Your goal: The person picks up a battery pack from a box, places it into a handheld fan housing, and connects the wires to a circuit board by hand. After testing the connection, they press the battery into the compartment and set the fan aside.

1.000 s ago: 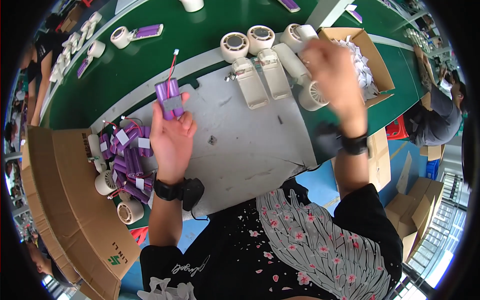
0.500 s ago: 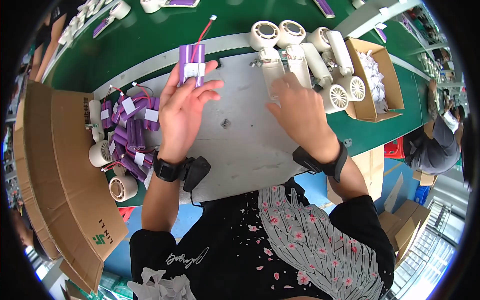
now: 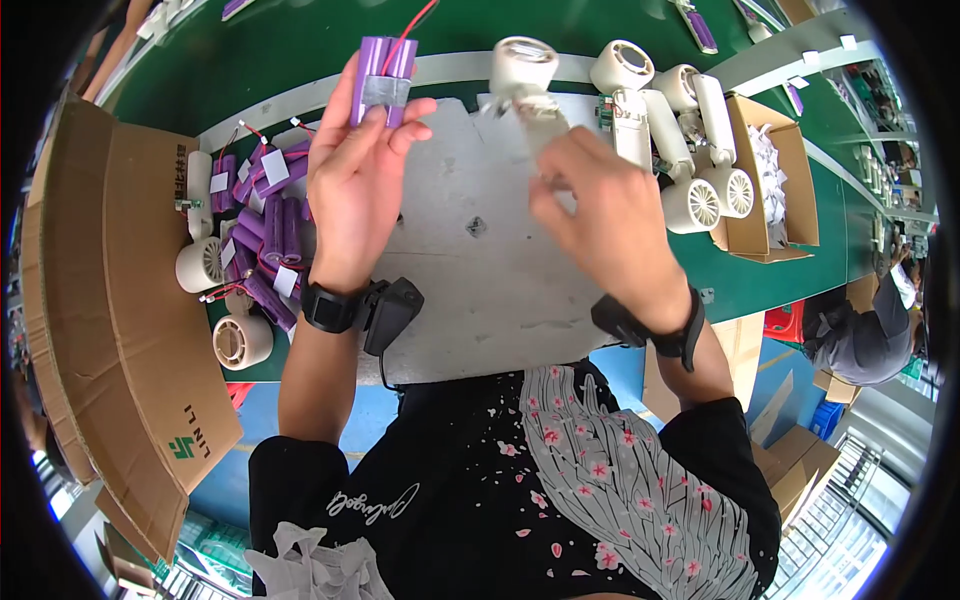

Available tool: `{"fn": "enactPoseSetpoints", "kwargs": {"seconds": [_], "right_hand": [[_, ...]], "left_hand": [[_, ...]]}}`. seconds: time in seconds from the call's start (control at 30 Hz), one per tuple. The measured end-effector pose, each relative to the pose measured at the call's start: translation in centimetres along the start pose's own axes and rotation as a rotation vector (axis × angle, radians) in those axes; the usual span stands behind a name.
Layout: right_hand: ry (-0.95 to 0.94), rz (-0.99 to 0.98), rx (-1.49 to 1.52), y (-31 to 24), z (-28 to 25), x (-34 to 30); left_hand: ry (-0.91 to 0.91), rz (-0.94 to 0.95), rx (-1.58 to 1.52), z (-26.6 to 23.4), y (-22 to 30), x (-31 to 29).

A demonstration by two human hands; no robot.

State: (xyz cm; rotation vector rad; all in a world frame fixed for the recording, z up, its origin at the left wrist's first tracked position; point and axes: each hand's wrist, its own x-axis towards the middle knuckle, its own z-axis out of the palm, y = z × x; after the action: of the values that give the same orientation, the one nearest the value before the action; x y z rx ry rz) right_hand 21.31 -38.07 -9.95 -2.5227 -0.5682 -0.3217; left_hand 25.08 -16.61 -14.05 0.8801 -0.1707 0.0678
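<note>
Left hand point(image 3: 352, 170): I saw it pinching the purple battery pack point(image 3: 376, 58), thumb over its lower end, other fingers loosely spread.
Battery pack: jutted up past the palm, red wire point(image 3: 412, 28) rising from it.
Right hand point(image 3: 605, 205): curled, I saw, around a blurred white fan point(image 3: 524, 64), its round head beyond the fingers.

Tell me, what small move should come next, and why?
Probably bring the purple battery pack, held in the left hand, closer to the white fan: the right hand holds the fan by its handle, and pack and fan are apart.
</note>
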Motion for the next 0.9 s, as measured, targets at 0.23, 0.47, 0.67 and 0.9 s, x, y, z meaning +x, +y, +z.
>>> {"fn": "enactPoseSetpoints", "kwargs": {"seconds": [0.23, 0.47, 0.67, 0.9], "right_hand": [[-0.189, -0.143, 0.046, -2.0, 0.9, -3.3], [-0.274, -0.178, 0.023, -1.5, 3.0, -4.6], [-0.226, 0.109, 0.431, -0.7, 0.5, -3.2], [0.104, 0.398, 1.051, -0.3, 0.1, 0.3]], "left_hand": [[-0.002, 0.000, -0.039, -0.3, 0.3, 0.0], [-0.067, -0.041, -0.047, -0.1, -0.1, 0.0], [-0.163, -0.107, 0.055, 0.6, -0.3, -1.1], [-0.260, -0.259, 0.072, 2.0, -0.8, -2.1]]}}
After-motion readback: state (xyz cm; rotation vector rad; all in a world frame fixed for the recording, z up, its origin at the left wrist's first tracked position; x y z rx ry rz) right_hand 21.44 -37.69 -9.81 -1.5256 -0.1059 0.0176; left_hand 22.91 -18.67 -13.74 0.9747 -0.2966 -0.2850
